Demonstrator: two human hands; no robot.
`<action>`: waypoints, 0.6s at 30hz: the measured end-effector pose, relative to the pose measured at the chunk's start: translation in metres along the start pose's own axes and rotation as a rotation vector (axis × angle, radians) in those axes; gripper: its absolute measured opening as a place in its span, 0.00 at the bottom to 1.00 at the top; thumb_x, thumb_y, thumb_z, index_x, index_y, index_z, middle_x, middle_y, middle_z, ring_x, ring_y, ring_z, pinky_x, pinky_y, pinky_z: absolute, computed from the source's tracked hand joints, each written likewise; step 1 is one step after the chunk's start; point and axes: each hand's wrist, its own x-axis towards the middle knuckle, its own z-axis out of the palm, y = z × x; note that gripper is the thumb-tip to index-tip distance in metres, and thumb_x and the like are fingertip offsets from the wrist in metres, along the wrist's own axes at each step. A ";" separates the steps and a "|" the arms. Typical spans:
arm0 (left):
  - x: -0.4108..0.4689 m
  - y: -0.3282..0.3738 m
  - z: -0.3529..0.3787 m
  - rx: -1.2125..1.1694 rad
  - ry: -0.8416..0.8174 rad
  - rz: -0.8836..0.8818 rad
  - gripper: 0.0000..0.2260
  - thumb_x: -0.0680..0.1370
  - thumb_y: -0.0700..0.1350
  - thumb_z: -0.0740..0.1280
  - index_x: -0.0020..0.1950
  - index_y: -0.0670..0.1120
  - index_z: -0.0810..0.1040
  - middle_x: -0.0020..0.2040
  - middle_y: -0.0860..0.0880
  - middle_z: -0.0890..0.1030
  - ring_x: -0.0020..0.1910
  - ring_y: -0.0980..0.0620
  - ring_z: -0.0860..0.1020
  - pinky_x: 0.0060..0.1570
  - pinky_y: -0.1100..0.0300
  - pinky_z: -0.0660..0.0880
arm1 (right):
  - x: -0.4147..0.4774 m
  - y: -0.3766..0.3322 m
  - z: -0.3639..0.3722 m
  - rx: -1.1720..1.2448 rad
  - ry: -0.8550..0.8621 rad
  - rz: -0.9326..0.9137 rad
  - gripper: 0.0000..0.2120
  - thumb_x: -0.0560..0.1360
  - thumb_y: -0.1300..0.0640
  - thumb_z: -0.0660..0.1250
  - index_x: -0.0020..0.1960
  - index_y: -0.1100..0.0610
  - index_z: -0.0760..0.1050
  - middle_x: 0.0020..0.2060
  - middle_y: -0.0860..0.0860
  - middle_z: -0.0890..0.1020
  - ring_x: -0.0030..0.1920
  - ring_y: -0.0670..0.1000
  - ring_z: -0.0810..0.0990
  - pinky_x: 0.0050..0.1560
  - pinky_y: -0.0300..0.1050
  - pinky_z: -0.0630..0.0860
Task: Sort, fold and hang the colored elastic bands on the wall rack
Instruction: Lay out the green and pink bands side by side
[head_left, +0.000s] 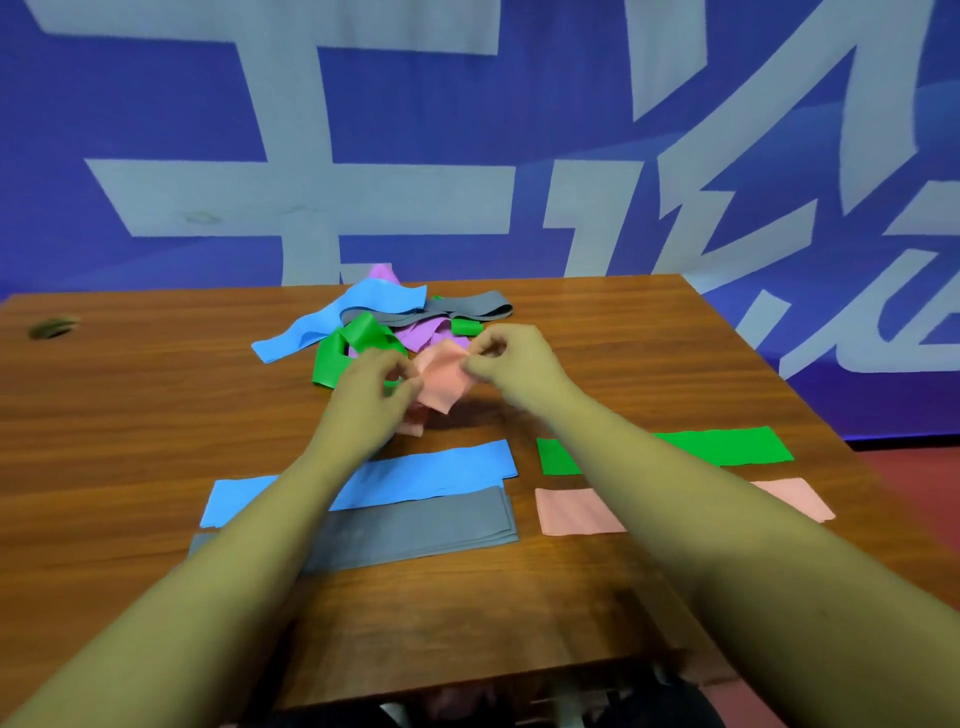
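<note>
Hands (371, 387) (511, 358) pinch pink band (441, 375); wood table (156, 415), blue wall (441, 119)

The table (156, 415) is reddish-brown with dark, streaky wood grain. Behind the table, the wall (415, 104) is deep blue-violet, crossed by broad pale grey strokes. To the right of the table, the floor (909, 467) is dull red. On the table's near half:
- folded blue band (441, 467), sky blue
- folded grey band (426, 525), mid grey
- folded green band (737, 444), bright green
- folded pink band (576, 512), salmon

Toward the table's far edge:
- loose blue band (332, 317)
- loose grey band (467, 306)
- loose green band (353, 338)
- purple band (415, 332), lilac
- loose pink band (441, 374)

All the bands are plain and unpatterned.
</note>
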 end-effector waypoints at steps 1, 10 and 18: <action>0.001 0.008 -0.008 0.000 0.048 0.025 0.04 0.76 0.41 0.69 0.43 0.47 0.77 0.46 0.50 0.78 0.46 0.52 0.76 0.45 0.65 0.71 | -0.001 -0.010 -0.005 0.035 0.012 -0.013 0.11 0.70 0.68 0.72 0.35 0.54 0.76 0.31 0.50 0.78 0.34 0.49 0.75 0.36 0.43 0.74; -0.003 0.082 -0.067 -0.354 0.062 0.101 0.02 0.78 0.44 0.66 0.46 0.48 0.74 0.39 0.53 0.78 0.38 0.58 0.75 0.39 0.60 0.70 | -0.038 -0.091 -0.049 0.363 0.070 0.007 0.03 0.75 0.65 0.68 0.44 0.60 0.80 0.37 0.55 0.81 0.34 0.48 0.79 0.29 0.35 0.74; -0.035 0.134 -0.082 -0.663 -0.115 -0.133 0.14 0.76 0.44 0.72 0.61 0.49 0.76 0.44 0.51 0.84 0.42 0.51 0.80 0.43 0.58 0.75 | -0.070 -0.116 -0.077 0.517 0.069 0.157 0.04 0.76 0.64 0.65 0.45 0.60 0.78 0.44 0.59 0.82 0.42 0.56 0.84 0.38 0.50 0.83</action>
